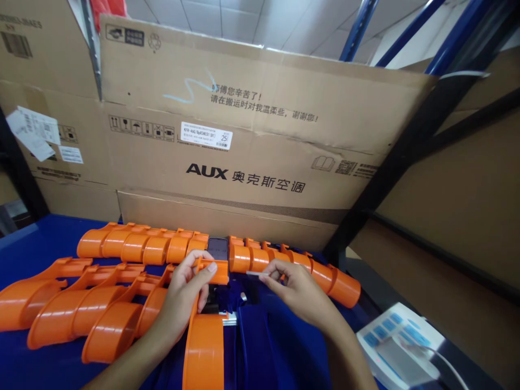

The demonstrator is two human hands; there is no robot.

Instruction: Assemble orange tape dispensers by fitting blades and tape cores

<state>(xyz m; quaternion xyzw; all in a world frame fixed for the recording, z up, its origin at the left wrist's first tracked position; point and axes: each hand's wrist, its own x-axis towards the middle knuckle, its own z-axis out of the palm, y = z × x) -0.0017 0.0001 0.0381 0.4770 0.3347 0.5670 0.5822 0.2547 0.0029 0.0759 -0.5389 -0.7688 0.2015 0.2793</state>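
My left hand [184, 290] is closed around the upper part of an orange plastic piece [205, 352], with the thumb pressed on its flat end. The wide curved body of this piece hangs down toward me. To the right, my right hand [296, 290] pinches a thin pale strip [255, 274] between thumb and fingertips. The strip points left at the orange piece, with a gap between them. Below the hands lie dark blue fabric [258, 346] and a small silvery toothed part [228, 319]. What the strip is made of cannot be made out.
Similar orange pieces stand in rows at the back left [134, 246], front left [108, 330] and right. A phone [218, 246] leans between the rear rows. Behind rises a cardboard box [260, 146]. A white device with blue buttons [400, 330] and a cable sits at lower right.
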